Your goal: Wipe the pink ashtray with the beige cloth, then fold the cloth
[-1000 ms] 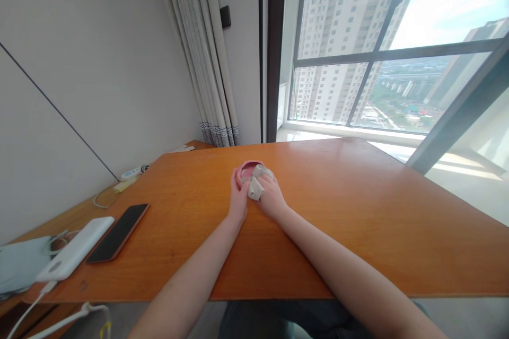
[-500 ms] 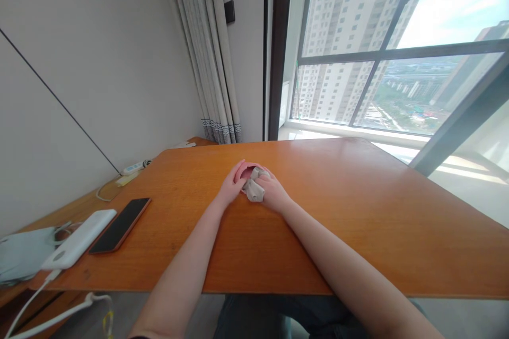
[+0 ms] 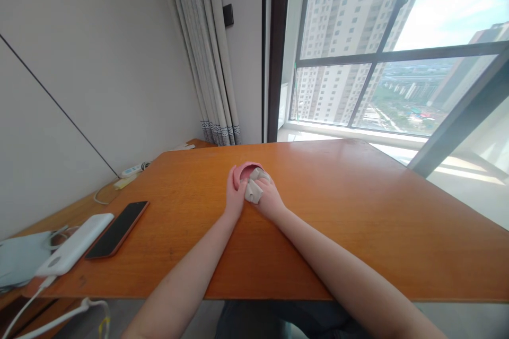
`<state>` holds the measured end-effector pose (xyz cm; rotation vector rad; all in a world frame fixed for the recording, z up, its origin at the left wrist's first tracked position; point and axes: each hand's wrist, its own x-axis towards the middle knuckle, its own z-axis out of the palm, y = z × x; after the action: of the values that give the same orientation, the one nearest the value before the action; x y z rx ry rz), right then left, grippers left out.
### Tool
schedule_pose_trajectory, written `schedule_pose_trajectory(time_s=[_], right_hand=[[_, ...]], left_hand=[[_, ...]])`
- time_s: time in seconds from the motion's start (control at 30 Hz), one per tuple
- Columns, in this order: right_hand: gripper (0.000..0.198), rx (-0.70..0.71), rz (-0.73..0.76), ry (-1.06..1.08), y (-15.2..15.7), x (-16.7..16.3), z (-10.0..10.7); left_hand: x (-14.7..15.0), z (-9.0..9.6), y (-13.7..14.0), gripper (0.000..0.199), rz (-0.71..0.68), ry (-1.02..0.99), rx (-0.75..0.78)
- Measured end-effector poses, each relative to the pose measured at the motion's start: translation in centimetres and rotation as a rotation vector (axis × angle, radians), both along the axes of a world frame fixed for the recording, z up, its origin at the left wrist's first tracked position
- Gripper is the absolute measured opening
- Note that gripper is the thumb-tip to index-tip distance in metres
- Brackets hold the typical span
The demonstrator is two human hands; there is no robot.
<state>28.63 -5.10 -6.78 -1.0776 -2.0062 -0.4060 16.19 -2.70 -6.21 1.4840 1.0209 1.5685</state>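
So the big thing here is the wooden table [image 3: 350, 211]. Its near edge runs under both forearms, the far edge sits a bit past the hands, and there's a wide stretch of wood off to the right, so I'd say sideways room is fine.

Tighter on the left: a white power bank [image 3: 75, 243] and a phone [image 3: 117, 230] lie side by side there, well apart from the hands.

The left hand [image 3: 235, 193] was draped over the bowl half a second ago; now it's more upright along the side, fingers curled round the wall. More pink shows, so I reckon the top rim is easier to get at.

The pink bowl [image 3: 238, 173] is mid-table, mouth tipped toward the wearer; can't tell if it touches the wood.

Right hand [image 3: 270, 198] is still pinching a bunched pale cloth [image 3: 253, 191] against the opening.
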Motion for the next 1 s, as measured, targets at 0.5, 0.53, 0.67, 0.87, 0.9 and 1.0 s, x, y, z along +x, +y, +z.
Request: schedule_pose_trajectory(time_s=[0.5,0.53,0.67,0.87,0.9,1.0], right_hand=[[0.010,0.026,-0.068,0.048,-0.1,1.0,1.2],[0.010,0.026,-0.069,0.054,-0.2,0.9,1.1],[0.012,-0.001,-0.038,-0.003,-0.4,0.0,0.7],[0.016,-0.073,-0.023,-0.041,-0.2,-0.8,0.6],[0.016,-0.077,-0.018,-0.051,-0.2,-0.7,0.5],[0.013,-0.072,0.012,-0.106,-0.2,-0.4,0.2]], left_hand=[[-0.1,1.2,-1.1,0.095,-0.260,-0.039,-0.070],[0.5,0.5,-1.3,0.090,-0.210,-0.051,-0.080],[1.0,-0.9,-0.8,0.059,-0.028,-0.092,-0.103],[-1.6,1.0,1.0,0.054,-0.028,0.067,-0.079],[-2.1,1.4,1.2,0.055,-0.050,0.105,-0.087],[-3.3,2.1,1.7,0.057,-0.162,0.199,-0.149]])
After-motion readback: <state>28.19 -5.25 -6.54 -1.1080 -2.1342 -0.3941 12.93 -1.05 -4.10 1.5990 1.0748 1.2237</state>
